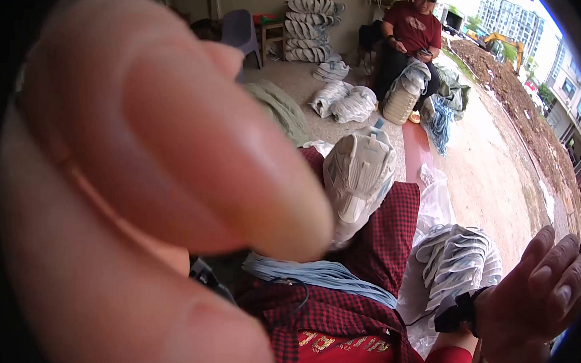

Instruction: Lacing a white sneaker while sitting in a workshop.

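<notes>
My left hand (173, 167) fills the left side, very near and blurred. Its fingers are curled and pressed together; anything in them is hidden. At the lower right, my right hand (529, 301), with a dark band on the wrist, is raised with fingers stretched toward the picture's rim. A small dark thing at the rim meets its fingertips; I cannot make out what it is. A cream sneaker (358, 175) rests toe toward me at my knees, touched by neither hand. A bundle of light blue laces (327, 277) lies across my lap over a red-and-black checked cloth (393, 242).
White shoe uppers (459, 265) are stacked on clear plastic beside my right leg. Ahead sits a person in a dark red shirt (413, 30), with a tied bundle of uppers (403, 95) in front. More stacks (310, 28) stand by the wall near a grey chair (240, 34).
</notes>
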`<state>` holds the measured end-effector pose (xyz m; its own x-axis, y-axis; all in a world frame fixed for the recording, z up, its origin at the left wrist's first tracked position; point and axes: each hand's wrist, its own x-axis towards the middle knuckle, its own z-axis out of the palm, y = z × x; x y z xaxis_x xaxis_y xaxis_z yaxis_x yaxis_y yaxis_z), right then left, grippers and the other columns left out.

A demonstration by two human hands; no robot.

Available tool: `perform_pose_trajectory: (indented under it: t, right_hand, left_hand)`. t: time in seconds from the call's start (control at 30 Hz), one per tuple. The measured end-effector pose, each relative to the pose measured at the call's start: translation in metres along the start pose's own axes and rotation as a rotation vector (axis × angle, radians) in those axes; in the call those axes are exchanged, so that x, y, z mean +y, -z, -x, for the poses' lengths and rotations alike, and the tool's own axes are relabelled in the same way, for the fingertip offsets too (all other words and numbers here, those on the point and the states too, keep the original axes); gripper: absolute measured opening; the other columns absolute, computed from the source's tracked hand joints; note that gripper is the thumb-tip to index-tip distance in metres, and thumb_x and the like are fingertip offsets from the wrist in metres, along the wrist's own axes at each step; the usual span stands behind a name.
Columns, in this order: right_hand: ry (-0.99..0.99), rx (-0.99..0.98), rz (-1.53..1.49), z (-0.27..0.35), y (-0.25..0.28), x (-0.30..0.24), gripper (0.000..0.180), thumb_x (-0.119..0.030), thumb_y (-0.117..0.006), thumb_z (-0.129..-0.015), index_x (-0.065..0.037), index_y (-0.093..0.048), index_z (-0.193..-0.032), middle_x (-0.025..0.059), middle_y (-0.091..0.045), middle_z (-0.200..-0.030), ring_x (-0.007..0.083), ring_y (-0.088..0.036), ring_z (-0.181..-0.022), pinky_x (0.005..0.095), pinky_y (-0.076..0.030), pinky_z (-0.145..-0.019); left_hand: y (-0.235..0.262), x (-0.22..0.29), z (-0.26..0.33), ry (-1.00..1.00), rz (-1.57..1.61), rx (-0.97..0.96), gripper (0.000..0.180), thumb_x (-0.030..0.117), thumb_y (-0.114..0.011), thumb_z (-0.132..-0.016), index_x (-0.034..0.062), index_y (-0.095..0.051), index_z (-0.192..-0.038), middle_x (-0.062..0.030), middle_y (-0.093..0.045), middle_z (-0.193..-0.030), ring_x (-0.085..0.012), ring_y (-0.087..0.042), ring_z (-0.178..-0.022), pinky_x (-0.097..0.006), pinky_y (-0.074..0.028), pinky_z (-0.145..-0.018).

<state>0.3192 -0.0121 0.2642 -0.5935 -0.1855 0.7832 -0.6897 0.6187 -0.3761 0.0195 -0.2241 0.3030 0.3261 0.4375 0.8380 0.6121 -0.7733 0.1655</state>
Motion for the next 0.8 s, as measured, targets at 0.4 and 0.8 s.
perform_pose_trajectory:
  t: [0.4, 0.8]
  right_hand:
    - [0.194, 0.134, -0.099, -0.032, -0.036, 0.022, 0.071, -0.037, -0.057, -0.1, -0.024, -0.014, -0.155, 0.0102, -0.067, -0.118, 0.0263, -0.057, -0.114, 0.0429, -0.048, -0.087]
    - [0.203, 0.164, -0.229, -0.042, -0.04, 0.011, 0.061, -0.035, -0.056, -0.1, -0.023, -0.024, -0.151, 0.009, -0.067, -0.117, 0.026, -0.058, -0.113, 0.0428, -0.048, -0.085]
  left_hand:
    - [-0.004, 0.039, -0.005, 0.173, -0.19, 0.026, 0.063, 0.049, -0.051, -0.087, -0.0044, -0.058, -0.12, -0.0045, -0.057, -0.107, -0.0275, -0.044, -0.107, -0.039, -0.039, -0.098]
    - [0.003, 0.11, 0.074, 0.093, -0.637, 0.934, 0.041, 0.028, -0.044, -0.092, -0.0059, -0.059, -0.111, -0.0098, -0.056, -0.115, -0.0285, -0.044, -0.115, -0.036, -0.033, -0.111]
